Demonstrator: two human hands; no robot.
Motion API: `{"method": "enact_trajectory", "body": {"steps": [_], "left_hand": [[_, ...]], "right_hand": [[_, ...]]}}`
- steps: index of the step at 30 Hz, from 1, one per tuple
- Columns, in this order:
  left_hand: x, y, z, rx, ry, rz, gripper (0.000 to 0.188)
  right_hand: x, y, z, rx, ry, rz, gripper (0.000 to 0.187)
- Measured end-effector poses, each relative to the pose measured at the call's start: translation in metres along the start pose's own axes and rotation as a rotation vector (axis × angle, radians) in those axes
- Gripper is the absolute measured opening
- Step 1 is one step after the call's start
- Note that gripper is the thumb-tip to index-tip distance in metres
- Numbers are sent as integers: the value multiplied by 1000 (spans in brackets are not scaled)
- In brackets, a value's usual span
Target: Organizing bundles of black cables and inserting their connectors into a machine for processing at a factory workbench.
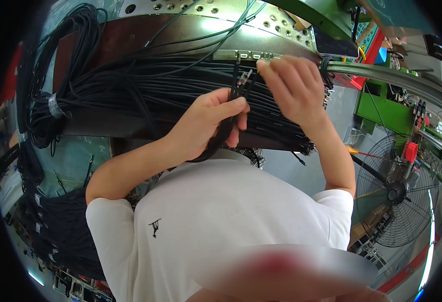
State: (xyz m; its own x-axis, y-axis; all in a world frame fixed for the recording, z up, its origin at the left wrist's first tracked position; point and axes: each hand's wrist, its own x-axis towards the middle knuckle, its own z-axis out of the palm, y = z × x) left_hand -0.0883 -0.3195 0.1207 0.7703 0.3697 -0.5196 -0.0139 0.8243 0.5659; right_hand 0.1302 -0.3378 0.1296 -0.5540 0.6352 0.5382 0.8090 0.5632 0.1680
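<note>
One dark brown worktop [100, 125] runs across the far side, bearing a broad heap of black cables [145, 83] that spreads from the left to the right. A round black wire-cage fan [396, 193] stands at the right, well apart from the cables. The right hand [299, 90], slightly blurred, is raised over the heap, fingers curled and thumb near the forefinger — whether it pinches a strand I cannot tell. To its left, the left hand [206, 118] closes thumb and fingers around a slim black bundle [223, 133], held upright just nearer than the heap — its silvery tips [246, 78] pointing far. Clear tape [54, 105] wraps cables at the left.
</note>
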Motion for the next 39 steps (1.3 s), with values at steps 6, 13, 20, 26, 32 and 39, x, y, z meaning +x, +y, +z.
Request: {"method": "enact_trajectory", "body": {"steps": [6, 13, 20, 26, 32, 39], "left_hand": [[-11, 10, -7, 101, 274, 545, 31], [-2, 14, -2, -48, 6, 175, 32], [5, 11, -1, -18, -2, 187, 33], [-1, 20, 2, 151, 209, 352, 34], [6, 20, -3, 17, 35, 226, 42], [11, 18, 1, 31, 53, 164, 46]], "right_hand": [[3, 2, 33, 252, -49, 380, 12], [5, -4, 42, 819, -175, 711, 12], [9, -3, 16, 223, 75, 296, 24], [-6, 4, 22, 340, 33, 641, 16], [-19, 0, 44, 619, -56, 695, 16], [3, 2, 23, 299, -71, 423, 19]]}}
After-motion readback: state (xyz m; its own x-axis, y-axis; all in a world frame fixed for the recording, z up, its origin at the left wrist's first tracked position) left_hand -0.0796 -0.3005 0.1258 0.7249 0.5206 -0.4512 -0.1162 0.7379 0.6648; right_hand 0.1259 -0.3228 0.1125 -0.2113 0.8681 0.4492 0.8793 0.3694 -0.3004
